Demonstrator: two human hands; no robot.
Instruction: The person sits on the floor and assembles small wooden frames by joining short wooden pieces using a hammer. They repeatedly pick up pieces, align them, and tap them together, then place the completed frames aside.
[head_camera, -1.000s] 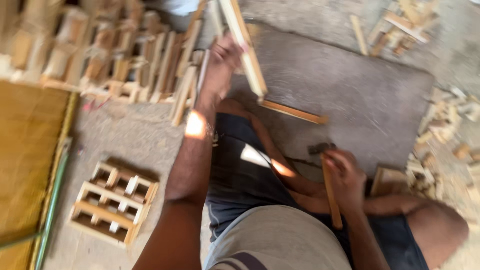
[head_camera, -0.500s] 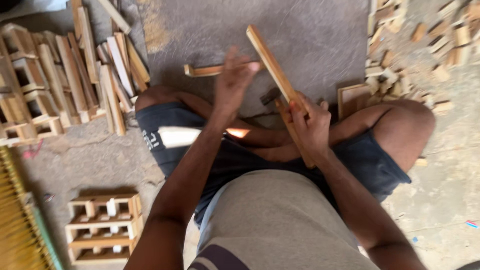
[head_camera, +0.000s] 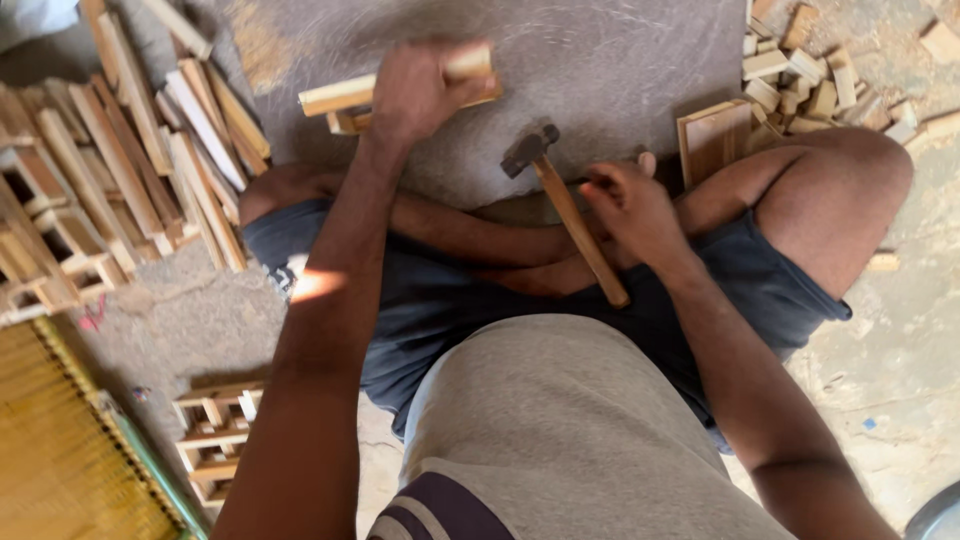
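Note:
My left hand (head_camera: 420, 90) presses down on two wooden slats (head_camera: 335, 100) lying across each other on the grey stone slab (head_camera: 600, 70). My right hand (head_camera: 630, 205) grips the wooden handle of a hammer (head_camera: 560, 200), whose dark metal head (head_camera: 528, 150) hovers just above the slab, right of the slats. I sit cross-legged in dark shorts and a grey shirt, with my knees to either side.
Long wooden slats (head_camera: 170, 150) and small finished frames (head_camera: 50, 230) pile up at the left. A small wooden crate (head_camera: 215, 440) stands at the lower left beside a yellow mat (head_camera: 60, 460). Short wood blocks (head_camera: 810, 80) and a flat board (head_camera: 715, 140) lie at the upper right.
My left hand has lowered the slat it held up onto the slab over the other piece. The hammer now points head-up towards the slab in my right hand.

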